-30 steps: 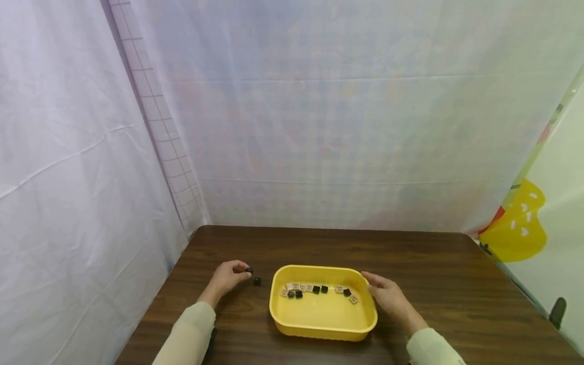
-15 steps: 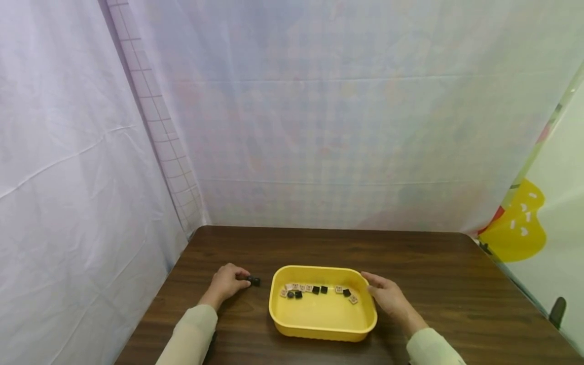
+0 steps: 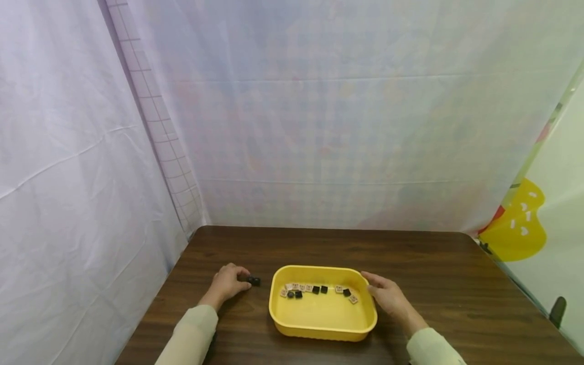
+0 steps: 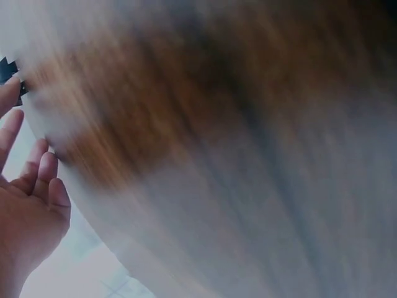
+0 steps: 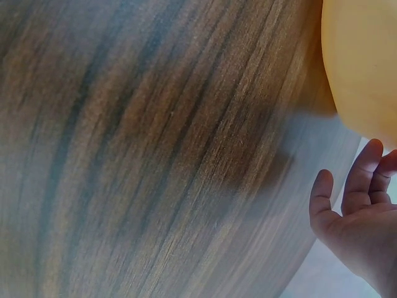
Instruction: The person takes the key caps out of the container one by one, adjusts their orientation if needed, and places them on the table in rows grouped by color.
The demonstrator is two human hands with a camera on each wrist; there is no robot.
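My left hand [image 3: 226,285] is low over the left part of the table, thumb and forefinger pinching a small black block [image 3: 249,279]. Right against that block lies another black block [image 3: 257,282]. The left wrist view shows a jagged-edged black piece [image 4: 8,71] at the fingertips; the other fingers are loosely bent. A yellow plastic basin [image 3: 323,333] stands to the right. My right hand [image 3: 390,298] holds its right side, thumb at the rim and fingers along the outer wall. In the right wrist view, bent fingers [image 5: 358,180] sit right at the basin's wall.
Inside the basin, along its back, lie several small beige patterned blocks [image 3: 302,288] and several black blocks [image 3: 316,290]. The dark wood-grain table [image 3: 333,246] ends at a pale hanging cloth [image 3: 337,152]. A white curtain [image 3: 82,177] hangs on the left.
The left hand has brought its black block slightly down and toward the other black block, and the two now sit side by side. The right hand and basin have stayed put.
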